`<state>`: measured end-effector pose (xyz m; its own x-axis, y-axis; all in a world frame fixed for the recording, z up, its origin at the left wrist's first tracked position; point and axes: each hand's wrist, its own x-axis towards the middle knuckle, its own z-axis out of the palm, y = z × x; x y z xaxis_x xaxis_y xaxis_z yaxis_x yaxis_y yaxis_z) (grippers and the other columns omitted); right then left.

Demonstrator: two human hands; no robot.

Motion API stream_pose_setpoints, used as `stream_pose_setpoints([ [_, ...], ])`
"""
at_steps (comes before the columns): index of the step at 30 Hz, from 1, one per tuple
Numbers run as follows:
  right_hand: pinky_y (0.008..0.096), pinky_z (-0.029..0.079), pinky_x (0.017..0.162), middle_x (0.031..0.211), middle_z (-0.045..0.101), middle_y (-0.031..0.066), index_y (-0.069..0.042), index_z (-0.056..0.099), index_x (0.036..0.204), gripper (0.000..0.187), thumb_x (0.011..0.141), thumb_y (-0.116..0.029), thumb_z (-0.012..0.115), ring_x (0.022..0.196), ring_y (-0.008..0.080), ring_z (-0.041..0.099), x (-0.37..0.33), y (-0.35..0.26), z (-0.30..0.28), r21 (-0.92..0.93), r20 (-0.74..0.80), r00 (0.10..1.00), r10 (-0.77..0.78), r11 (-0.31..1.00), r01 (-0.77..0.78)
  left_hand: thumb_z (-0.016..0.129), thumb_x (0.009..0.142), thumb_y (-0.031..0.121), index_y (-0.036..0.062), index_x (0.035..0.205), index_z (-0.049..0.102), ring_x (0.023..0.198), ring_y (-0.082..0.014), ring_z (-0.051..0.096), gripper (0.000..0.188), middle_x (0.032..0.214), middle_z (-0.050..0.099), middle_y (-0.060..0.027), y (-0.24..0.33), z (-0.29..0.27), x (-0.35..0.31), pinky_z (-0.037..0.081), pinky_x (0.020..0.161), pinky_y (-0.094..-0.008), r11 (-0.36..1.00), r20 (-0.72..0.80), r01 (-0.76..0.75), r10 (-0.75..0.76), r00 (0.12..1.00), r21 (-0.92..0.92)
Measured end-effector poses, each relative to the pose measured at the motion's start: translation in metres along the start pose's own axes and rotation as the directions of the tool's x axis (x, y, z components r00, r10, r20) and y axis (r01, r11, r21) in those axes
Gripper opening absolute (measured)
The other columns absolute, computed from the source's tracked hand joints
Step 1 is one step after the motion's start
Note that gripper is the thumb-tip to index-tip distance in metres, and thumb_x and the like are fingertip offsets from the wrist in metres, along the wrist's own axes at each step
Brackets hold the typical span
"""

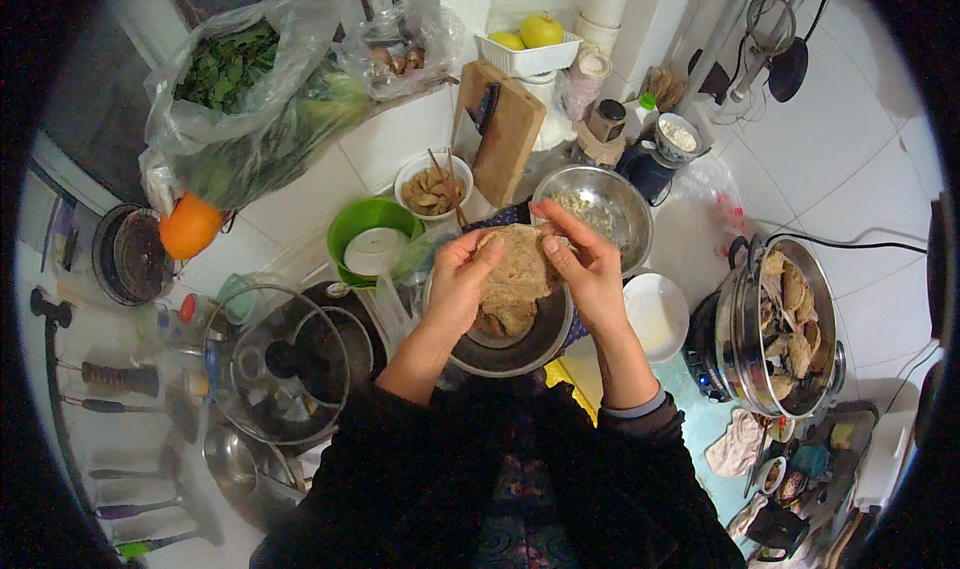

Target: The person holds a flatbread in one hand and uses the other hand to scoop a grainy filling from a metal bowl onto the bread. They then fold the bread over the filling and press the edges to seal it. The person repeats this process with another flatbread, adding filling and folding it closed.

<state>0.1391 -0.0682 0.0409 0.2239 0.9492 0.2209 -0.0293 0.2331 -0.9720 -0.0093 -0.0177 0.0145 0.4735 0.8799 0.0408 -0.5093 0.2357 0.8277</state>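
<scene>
My left hand (460, 281) and my right hand (588, 269) hold a flattened lump of brown dough (515, 266) between them. Thumbs press on its upper face while the other fingers bend around its sides and back. Below the lump is a metal bowl (530, 364), its far side hidden by the dough and my hands. More brown dough (505, 319) shows under the held piece; whether the two are joined I cannot tell. Just beyond my right hand stands a steel bowl (640, 219) with pale chopped filling (580, 209).
At the right, a steamer pot (835, 369) holds several brown folded pieces (790, 349). A white bowl (655, 314) stands near my right wrist. On the left are a green bowl (350, 229) and a glass lid (275, 424). A wooden cutting board (515, 139) leans behind.
</scene>
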Motion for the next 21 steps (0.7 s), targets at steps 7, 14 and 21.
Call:
stream_pose_setpoints([
  [7, 0.0303, 0.045, 0.079, 0.093, 0.065, 0.0110, -0.002, 0.066, 0.095, 0.019, 0.077, -0.006, 0.063, 0.087, 0.0216, 0.061, 0.002, -0.009, 0.002, -0.291, 0.044, 0.970, -0.238, 0.926, 0.240, 0.049, 0.090, 0.014, -0.0033, 0.102, 0.057, 0.083, -0.0132, 0.059, 0.023, 0.092, 0.063, -0.0078, 0.012, 0.008, -0.007, 0.045, 0.075, -0.0256, 0.826, 0.084, -0.232, 0.221, 0.972, 0.514],
  [14, 0.0304, 0.046, 0.078, 0.095, 0.065, 0.0112, -0.001, 0.066, 0.093, 0.017, 0.076, -0.002, 0.061, 0.086, 0.0225, 0.061, -0.004, -0.015, 0.013, -0.470, 0.083, 0.920, -0.383, 0.799, 0.375, 0.050, 0.088, 0.013, -0.0030, 0.098, 0.057, 0.073, -0.0220, 0.060, 0.021, 0.082, 0.062, -0.0157, 0.021, 0.014, -0.013, 0.046, 0.069, -0.0290, 0.549, 0.161, -0.331, 0.334, 0.929, 0.768],
  [21, 0.0327, 0.048, 0.075, 0.099, 0.064, 0.0121, -0.003, 0.066, 0.092, 0.020, 0.073, -0.001, 0.061, 0.085, 0.0271, 0.061, -0.002, -0.011, 0.013, -0.536, 0.162, 0.907, -0.388, 0.738, 0.411, 0.051, 0.087, 0.014, -0.0025, 0.096, 0.057, 0.073, -0.0107, 0.055, 0.019, 0.079, 0.061, -0.0083, 0.017, 0.005, -0.007, 0.043, 0.067, -0.0256, 0.757, 0.150, -0.228, 0.171, 0.974, 0.612],
])
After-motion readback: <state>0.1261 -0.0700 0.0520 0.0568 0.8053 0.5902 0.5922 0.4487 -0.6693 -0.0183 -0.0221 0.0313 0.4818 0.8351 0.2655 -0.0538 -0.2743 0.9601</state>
